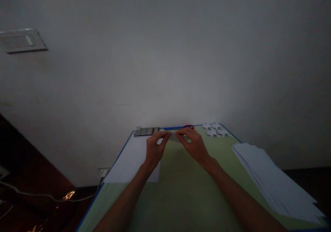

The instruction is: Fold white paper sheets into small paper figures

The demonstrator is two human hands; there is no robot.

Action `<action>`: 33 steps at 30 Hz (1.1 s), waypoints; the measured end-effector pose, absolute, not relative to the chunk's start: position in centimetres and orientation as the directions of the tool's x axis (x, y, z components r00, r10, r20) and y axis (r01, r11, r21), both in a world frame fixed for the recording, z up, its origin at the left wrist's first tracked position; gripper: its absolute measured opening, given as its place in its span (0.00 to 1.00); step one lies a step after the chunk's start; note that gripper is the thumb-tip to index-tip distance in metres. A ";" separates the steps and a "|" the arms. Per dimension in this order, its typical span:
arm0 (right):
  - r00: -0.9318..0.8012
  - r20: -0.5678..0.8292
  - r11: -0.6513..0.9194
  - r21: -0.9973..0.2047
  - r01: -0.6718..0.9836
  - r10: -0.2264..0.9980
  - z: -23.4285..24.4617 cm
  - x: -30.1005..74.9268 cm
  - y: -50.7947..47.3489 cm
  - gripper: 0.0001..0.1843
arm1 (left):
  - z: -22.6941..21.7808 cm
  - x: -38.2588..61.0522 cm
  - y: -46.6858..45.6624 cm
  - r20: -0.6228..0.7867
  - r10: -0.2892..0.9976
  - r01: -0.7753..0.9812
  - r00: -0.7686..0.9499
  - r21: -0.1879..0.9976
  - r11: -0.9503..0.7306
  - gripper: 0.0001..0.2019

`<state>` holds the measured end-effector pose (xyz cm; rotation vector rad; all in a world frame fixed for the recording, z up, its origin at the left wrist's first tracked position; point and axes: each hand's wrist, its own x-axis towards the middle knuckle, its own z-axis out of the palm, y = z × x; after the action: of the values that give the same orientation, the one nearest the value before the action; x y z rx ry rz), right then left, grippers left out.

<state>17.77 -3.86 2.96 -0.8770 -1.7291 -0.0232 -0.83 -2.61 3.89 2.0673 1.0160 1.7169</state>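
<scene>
A small piece of white paper (175, 137) is held up above the far part of the green table. My left hand (156, 146) pinches its left side between thumb and fingers. At its right side, my right hand (193, 144) grips it the same way, a short gap from the left. The paper looks folded, but its exact shape is blurred and partly covered by my fingers. Just behind my right hand, red-handled scissors (190, 126) lie at the table's back edge.
White sheets (126, 159) lie on the left, with a phone-like dark object (148, 131) behind them. Several folded white paper shapes (216, 130) sit at the back right. A stack of white paper (274, 180) covers the right edge of the green table (181, 197). A wall rises behind.
</scene>
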 end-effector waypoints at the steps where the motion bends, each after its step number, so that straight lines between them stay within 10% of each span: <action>1: -0.098 0.844 0.734 -0.396 0.552 0.528 3.0 17.7 -3.9 0.08 | 3.9 -0.8 -2.7 0.760 0.647 0.342 0.069 0.591 -0.731 0.06; 19: -0.048 0.831 0.687 -0.425 0.589 0.554 2.4 18.0 -3.4 0.14 | 4.1 -0.8 -3.0 0.727 0.682 0.392 0.078 0.607 -0.692 0.08; 33: 0.108 0.567 0.531 -0.811 0.244 0.817 3.1 18.4 -3.3 0.13 | 4.1 -0.6 -2.8 0.517 0.856 0.177 -0.011 0.843 -0.507 0.13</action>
<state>18.37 -3.30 3.14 -0.9780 -1.4433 0.5397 -0.63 -2.83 4.13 1.7099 1.0753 1.5627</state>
